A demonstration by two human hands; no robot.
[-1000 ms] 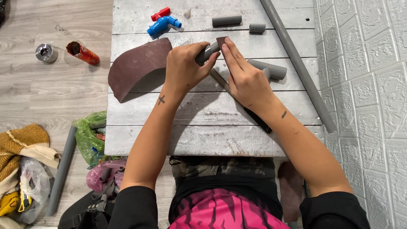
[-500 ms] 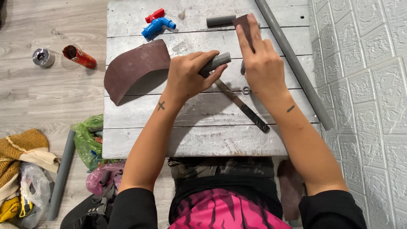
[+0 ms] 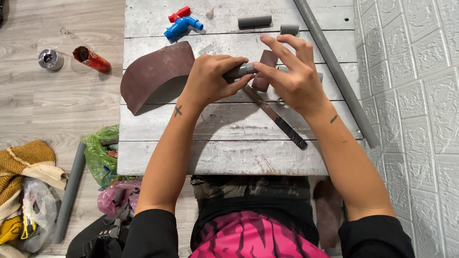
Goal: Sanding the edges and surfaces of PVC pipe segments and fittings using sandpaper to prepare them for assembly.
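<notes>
Fingers (image 3: 224, 67) of the left hand (image 3: 208, 79) close around a short grey pipe piece (image 3: 240, 70), held just above the middle of the pale plank surface (image 3: 224, 153). The right hand (image 3: 296, 76) pinches a small strip of brown sandpaper (image 3: 264, 71) against the pipe's free end, its other fingers spread. A long file (image 3: 279, 119) lies slanted under the hands. A big sandpaper sheet (image 3: 155, 74) curls at the surface's left edge; a long grey pipe (image 3: 334, 67) runs along the right edge beside the white wall (image 3: 411, 95). Near the far edge sit a blue tap (image 3: 181, 26) and two pipe offcuts (image 3: 255, 21). The near planks lie bare. On the floor (image 3: 48, 110), a red can (image 3: 92, 59) lies open-mouthed, contents unclear, beside a small metal tin (image 3: 50, 59).
</notes>
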